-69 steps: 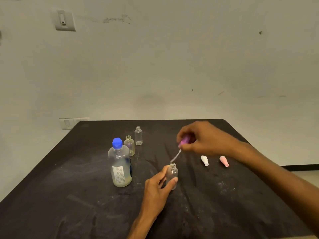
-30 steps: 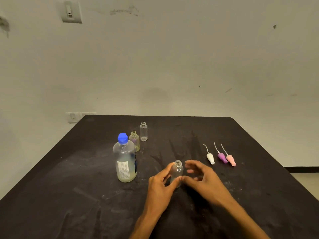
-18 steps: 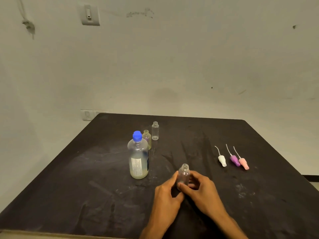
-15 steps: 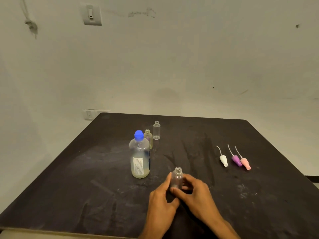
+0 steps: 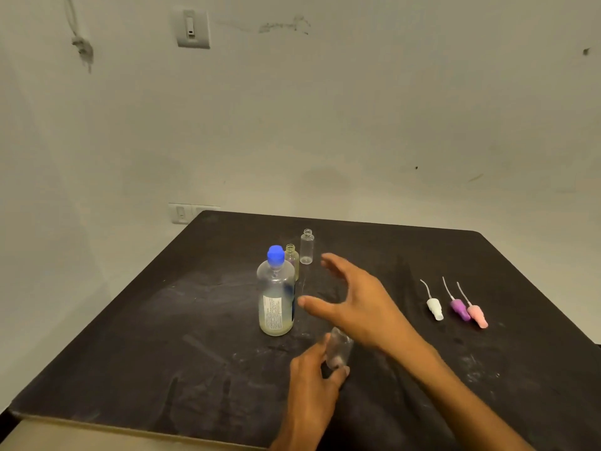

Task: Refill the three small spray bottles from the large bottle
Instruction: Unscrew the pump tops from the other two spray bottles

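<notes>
Item: black table (image 5: 162, 320), set against a pale wall.

Large bottle (image 5: 275, 297): clear plastic, blue cap (image 5: 275, 255) on, upright, part full of pale liquid, left of centre. Long axis vertical.

Small bottles, three, all uncapped. A yellowish one (image 5: 292, 260) stands just behind the large bottle; a clear one (image 5: 306, 246) stands beyond it, nearer the wall. The third, a clear small bottle (image 5: 338, 349), is at the front, blurred, and appears slightly tilted.

Spray heads, three, lying side by side well to the right with dip tubes pointing away: white (image 5: 435, 308), purple (image 5: 460, 309), pink (image 5: 477, 315).

Left hand (image 5: 312, 385): fingers and thumb curled round the front small bottle, gripping it low on the body.

Right hand (image 5: 354, 301): spread wide, fingers straight, holding nothing, hovering above the table just right of the large bottle, thumb tip close to its side, not touching.

Governing relation: the large bottle lies directly left of the spread right hand, which is nearer to it than the occupied left. Judgement: the likely step is taking the large bottle by its body; the cap must come off before any pouring. None of the three appears refilled yet.
</notes>
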